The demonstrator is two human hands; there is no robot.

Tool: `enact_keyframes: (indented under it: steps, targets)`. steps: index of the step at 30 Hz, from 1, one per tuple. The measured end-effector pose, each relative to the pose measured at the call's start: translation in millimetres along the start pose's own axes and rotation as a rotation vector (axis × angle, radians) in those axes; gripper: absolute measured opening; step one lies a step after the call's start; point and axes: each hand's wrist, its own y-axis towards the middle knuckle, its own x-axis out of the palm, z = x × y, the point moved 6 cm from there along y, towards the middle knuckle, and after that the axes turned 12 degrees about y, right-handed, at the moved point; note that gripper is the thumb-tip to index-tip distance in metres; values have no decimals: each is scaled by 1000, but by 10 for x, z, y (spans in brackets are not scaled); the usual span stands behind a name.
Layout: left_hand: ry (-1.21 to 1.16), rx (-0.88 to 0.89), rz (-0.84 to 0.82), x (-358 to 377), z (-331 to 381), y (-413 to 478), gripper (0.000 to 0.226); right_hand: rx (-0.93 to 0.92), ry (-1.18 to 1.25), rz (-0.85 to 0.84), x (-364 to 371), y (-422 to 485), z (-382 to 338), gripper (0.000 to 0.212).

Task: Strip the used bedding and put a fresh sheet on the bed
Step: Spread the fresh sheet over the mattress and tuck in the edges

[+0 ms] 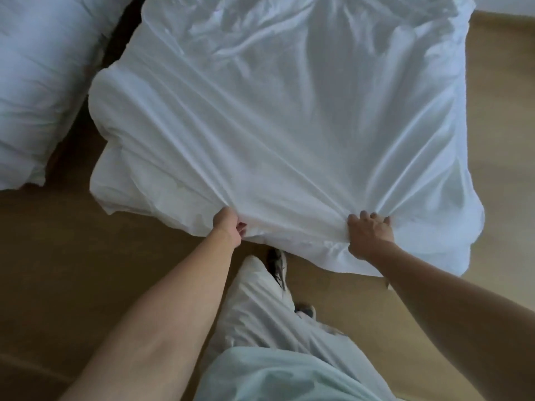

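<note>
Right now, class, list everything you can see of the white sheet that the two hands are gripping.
The white sheet looks like thin, smooth, slightly shiny fabric. It lies spread wide, rumpled at the far end, with tight creases fanning from two gathered points on its near edge. There the left hand and right hand each grip a bunch of it. Its near-left corner is bunched in thick folds.

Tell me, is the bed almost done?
Halfway, maybe. A white sheet already lies spread out. The left hand and right hand grip its near edge, pulling it taut. The far end is wrinkled and needs smoothing. I can't tell whether it's the fresh one.
</note>
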Motion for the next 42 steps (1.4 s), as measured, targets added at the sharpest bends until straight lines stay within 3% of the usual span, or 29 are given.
enact_keyframes:
  steps: [2, 4, 8, 11, 14, 18, 22, 24, 26, 27, 30, 34, 36, 39, 42]
  targets:
    - [50, -52, 3, -128, -209, 102, 37, 25, 26, -67, 78, 19, -309, 65]
    - [146, -72, 29, -222, -322, 209, 36, -83, 99, -36, 58, 95, -877, 84]
    - [326, 120, 247, -664, -76, 509, 31, -421, 322, 115, -132, 280, -2388, 74]
    - [284, 247, 438, -1364, 563, 950, 76, -403, 413, 89, -104, 629, -3444, 74]
    - [361, 304, 531, -1807, 1275, 1134, 119, -319, 364, 200, -173, 968, -3907, 71]
    - [146, 274, 235, -2105, 1984, 2025, 137, -269, 375, 306, -141, 1707, -4742, 33]
    - [-30, 166, 58, -2192, 2031, 2699, 115, -253, 585, 269, -63, 2000, -5085, 13]
    - [-136, 121, -167, -2176, 2088, 2959, 94, -327, 661, 250, 45, 1801, -5248, 8]
    - [-168, 143, -393, -2165, 2268, 3072, 76, -417, 584, 201, 232, 1477, -5433, 21]
    - [-184, 166, -422, -2206, 2365, 3149, 67, -431, 546, 146, 345, 1376, -5496, 25]
    - [-168, 196, -336, -2357, 2554, 3260, 45, -328, 448, 85, 515, 1412, -5513, 37]
    - [-147, 170, -177, -2339, 2644, 3041, 39, -98, 381, 136, 417, 1465, -5505, 85]
    - [-159, 231, -135, -2212, 2825, 2802, 29, 28, 415, 257, 353, 1345, -5419, 71]
    - [-168, 331, -198, -1952, 3211, 2457, 23, 219, 510, 345, 184, 1247, -5015, 46]
    - [-30, 404, -246, -1779, 3686, 2183, 14, 172, 637, 436, -385, 1428, -4433, 31]
